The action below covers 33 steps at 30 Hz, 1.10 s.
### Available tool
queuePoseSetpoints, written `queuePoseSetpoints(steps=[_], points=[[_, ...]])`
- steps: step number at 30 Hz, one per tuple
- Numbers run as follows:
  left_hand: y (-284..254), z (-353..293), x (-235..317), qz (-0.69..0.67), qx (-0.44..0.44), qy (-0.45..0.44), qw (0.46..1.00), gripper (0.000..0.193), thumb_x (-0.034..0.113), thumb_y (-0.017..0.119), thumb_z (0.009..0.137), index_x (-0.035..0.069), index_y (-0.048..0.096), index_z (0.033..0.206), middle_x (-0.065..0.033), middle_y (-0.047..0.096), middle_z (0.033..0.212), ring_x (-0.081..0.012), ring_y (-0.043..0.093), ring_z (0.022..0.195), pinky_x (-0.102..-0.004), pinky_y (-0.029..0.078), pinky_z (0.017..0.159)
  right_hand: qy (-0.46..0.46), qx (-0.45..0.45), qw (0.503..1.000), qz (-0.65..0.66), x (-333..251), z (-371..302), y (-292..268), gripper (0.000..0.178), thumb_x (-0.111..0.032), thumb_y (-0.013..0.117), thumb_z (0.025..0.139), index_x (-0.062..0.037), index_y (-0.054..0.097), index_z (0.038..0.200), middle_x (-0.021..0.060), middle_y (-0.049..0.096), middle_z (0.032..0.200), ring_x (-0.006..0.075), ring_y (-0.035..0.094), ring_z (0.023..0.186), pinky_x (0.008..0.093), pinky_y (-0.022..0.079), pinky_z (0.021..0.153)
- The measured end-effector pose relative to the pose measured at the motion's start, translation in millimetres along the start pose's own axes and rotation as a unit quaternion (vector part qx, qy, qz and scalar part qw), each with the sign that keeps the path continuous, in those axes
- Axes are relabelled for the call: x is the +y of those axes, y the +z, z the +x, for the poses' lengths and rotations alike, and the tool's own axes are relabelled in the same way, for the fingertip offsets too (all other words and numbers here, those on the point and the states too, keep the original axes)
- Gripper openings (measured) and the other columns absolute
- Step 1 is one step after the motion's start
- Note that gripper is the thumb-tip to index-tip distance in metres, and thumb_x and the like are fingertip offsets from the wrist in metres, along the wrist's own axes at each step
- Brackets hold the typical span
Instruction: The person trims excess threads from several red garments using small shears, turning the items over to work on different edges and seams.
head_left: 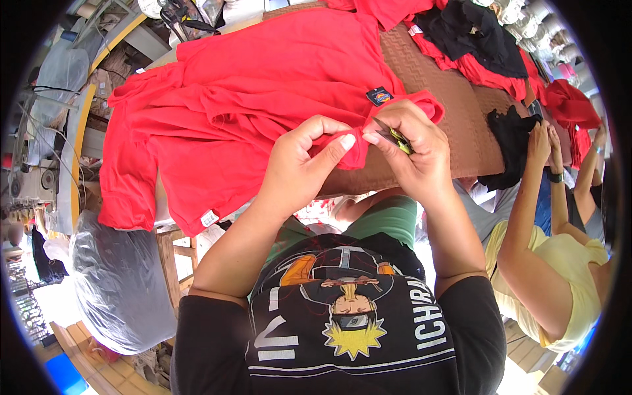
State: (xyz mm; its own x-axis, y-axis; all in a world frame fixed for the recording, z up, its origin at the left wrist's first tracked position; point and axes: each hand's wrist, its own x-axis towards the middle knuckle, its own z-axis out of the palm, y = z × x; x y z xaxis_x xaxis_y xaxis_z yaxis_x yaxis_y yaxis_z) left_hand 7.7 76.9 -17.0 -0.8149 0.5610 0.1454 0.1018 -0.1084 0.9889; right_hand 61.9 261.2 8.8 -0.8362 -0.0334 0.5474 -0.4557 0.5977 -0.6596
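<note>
A red shirt (263,79) lies spread and rumpled across the table, reaching from its far edge down to my lap side. My left hand (304,155) is closed, thumb and forefinger pinching a folded edge of the shirt. In my right hand (421,148) sits a small pair of thread snips (397,139), dark-bladed with yellow-green parts, tucked in the palm. My right thumb and forefinger pinch close beside the same red edge; whether a thread is between them is too small to tell. A dark label (379,97) shows on the shirt just beyond my hands, and a white tag (209,218) at its lower left.
Brown quilted cloth (471,135) covers the table. Black garments (474,33) and more red ones lie far right. A co-worker in a yellow shirt (546,283) handles black cloth (510,141). At left stand a filled plastic bag (122,283) and a wooden stool (168,260).
</note>
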Motion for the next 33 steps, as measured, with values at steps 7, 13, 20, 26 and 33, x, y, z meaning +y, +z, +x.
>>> queuePoseSetpoints(steps=[7,13,20,26,33], points=[[-4.1,-1.6,-1.1,-0.059,-0.008,-0.015,0.998,0.017,0.013,0.062,0.095,-0.002,0.063,0.102,0.0002,0.065,0.090,-0.0040,0.056,0.086,-0.0221,0.046,0.079,-0.001,-0.076,0.988,0.133,2.3,-3.2,-19.3,0.024,-0.003,0.074,0.077,-0.0027,0.063,0.099,0.0067,0.063,0.087,0.0169,0.062,0.079,0.0275,0.048,0.070],[-6.6,-2.1,-1.1,-0.088,-0.019,-0.018,0.996,0.018,0.014,0.060,0.096,-0.002,0.063,0.104,0.0004,0.065,0.093,-0.0040,0.056,0.087,-0.0220,0.046,0.081,0.028,-0.060,0.997,0.028,-5.5,-4.7,-26.5,0.031,-0.013,0.075,0.079,-0.0066,0.063,0.106,0.0084,0.066,0.093,0.0214,0.065,0.084,0.0323,0.048,0.080],[-6.1,-2.9,-0.9,-0.088,-0.018,-0.022,0.996,0.019,0.014,0.060,0.096,-0.002,0.063,0.104,0.0000,0.065,0.094,-0.0043,0.056,0.088,-0.0224,0.047,0.082,-0.096,-0.060,0.985,-0.128,-0.2,-0.5,-27.5,0.028,-0.016,0.075,0.075,-0.0108,0.066,0.101,0.0013,0.068,0.094,0.0207,0.064,0.090,0.0455,0.035,0.100],[-5.5,-3.9,0.1,-0.076,-0.024,-0.026,0.996,0.021,0.017,0.061,0.096,-0.002,0.063,0.104,-0.0009,0.066,0.094,-0.0046,0.057,0.088,-0.0227,0.047,0.082,-0.127,-0.060,0.977,-0.158,-4.8,2.3,-21.6,0.024,-0.017,0.075,0.076,-0.0090,0.065,0.097,0.0032,0.067,0.089,0.0215,0.064,0.086,0.0470,0.034,0.102],[-4.5,-3.6,-2.5,-0.059,-0.023,-0.017,0.998,0.021,0.017,0.061,0.096,-0.002,0.063,0.105,-0.0010,0.066,0.095,-0.0048,0.057,0.089,-0.0228,0.047,0.082,-0.143,-0.053,0.971,-0.183,-1.9,2.3,-25.7,0.025,-0.013,0.076,0.075,-0.0081,0.065,0.097,0.0036,0.068,0.088,0.0197,0.064,0.085,0.0428,0.038,0.098]])
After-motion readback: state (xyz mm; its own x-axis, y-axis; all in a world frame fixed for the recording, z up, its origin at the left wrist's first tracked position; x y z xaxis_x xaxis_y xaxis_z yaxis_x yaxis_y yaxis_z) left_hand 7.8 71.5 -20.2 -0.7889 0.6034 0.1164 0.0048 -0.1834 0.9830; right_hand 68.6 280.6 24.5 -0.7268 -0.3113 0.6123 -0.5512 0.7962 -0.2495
